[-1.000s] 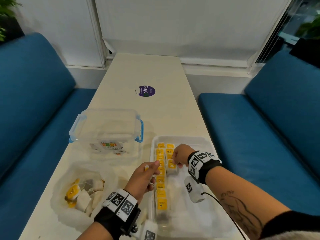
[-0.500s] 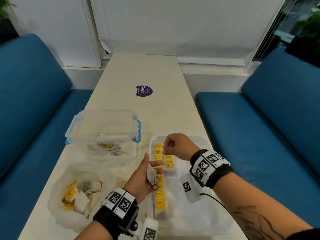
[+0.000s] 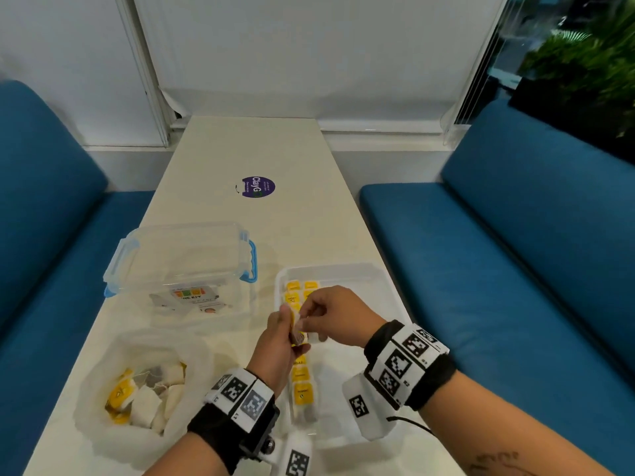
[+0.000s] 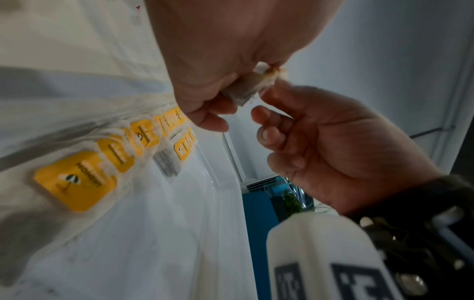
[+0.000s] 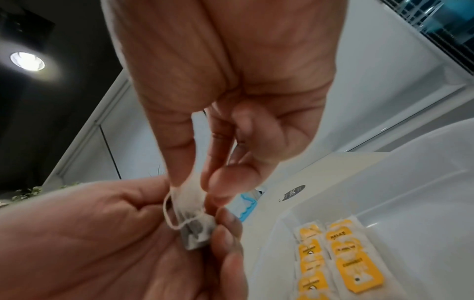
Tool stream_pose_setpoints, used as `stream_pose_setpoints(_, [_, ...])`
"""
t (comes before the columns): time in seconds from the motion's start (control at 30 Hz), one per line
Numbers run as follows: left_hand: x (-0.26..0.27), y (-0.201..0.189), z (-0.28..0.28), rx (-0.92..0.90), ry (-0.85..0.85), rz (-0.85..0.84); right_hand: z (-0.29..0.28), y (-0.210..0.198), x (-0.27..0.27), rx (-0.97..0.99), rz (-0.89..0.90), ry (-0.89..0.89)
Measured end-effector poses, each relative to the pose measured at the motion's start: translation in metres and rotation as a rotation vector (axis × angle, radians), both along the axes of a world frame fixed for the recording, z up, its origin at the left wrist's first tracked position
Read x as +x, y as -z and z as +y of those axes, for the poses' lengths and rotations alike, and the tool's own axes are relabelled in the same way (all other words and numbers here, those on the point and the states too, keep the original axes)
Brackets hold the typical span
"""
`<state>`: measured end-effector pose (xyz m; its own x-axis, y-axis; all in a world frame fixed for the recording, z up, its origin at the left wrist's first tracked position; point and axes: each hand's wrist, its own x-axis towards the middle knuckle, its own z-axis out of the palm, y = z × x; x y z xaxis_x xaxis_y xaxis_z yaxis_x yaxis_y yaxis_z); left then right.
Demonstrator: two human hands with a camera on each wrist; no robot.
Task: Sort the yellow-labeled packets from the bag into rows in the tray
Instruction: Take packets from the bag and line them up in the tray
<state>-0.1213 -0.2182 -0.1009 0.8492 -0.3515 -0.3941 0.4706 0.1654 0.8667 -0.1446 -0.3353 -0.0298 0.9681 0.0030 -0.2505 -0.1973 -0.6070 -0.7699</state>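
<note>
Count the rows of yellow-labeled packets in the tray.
2. A long row along the tray's left wall; a shorter row beside it on the right, at the far end. Some packets may be hidden.

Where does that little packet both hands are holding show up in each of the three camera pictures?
Head: the packet sits centre, low, pinched between the left hand and right hand, above the tray.
Left wrist: packet upper centre, between both hands.
Right wrist: packet lower centre-left, string looped beside it.
Shared landmark: the rows of yellow-labeled packets in the tray.
</note>
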Motion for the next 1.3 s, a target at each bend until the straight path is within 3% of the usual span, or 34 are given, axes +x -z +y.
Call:
stream_pose_setpoints(0.13, [-0.007,-0.009,0.0,0.066,-0.045,-0.137,0.003,-0.001,-0.004,0.07,0.045,0.06])
stream_pose_setpoints(0.27, [-0.005,-0.007,0.006,0.203,0.031,-0.287,0.0,0.004,-0.003,0.036,-0.005,0.116])
stream_pose_setpoints(0.4, [0.0,0.003,0.018,0.825,0.17,-0.522,-0.014,0.01,0.003,-0.397,-0.027,0.128])
stream_pose_setpoints(0.5, [-0.005,0.002,0.027,0.992,0.312,-0.526,-0.026,0.015,0.006,-0.436,0.042,0.104])
stream_pose_setpoints(0.6, [-0.005,0.009,0.034,1.003,0.422,-0.473,-0.033,0.016,0.009,-0.29,0.15,0.08])
stream_pose_setpoints(0.67, [-0.003,0.012,0.035,0.958,0.44,-0.437,-0.035,0.019,0.012,-0.316,0.176,0.072])
stream_pose_setpoints(0.97, [-0.005,0.014,0.036,0.802,0.368,-0.339,-0.032,0.038,0.03,-0.234,0.612,-0.128])
stream_pose_setpoints(1.1, [-0.006,0.014,0.036,0.805,0.36,-0.347,-0.028,0.05,0.045,-0.357,0.659,-0.129])
stream_pose_setpoints(1.3, [-0.008,0.014,0.037,0.804,0.362,-0.34,-0.029,0.053,0.057,-0.269,0.587,0.085])
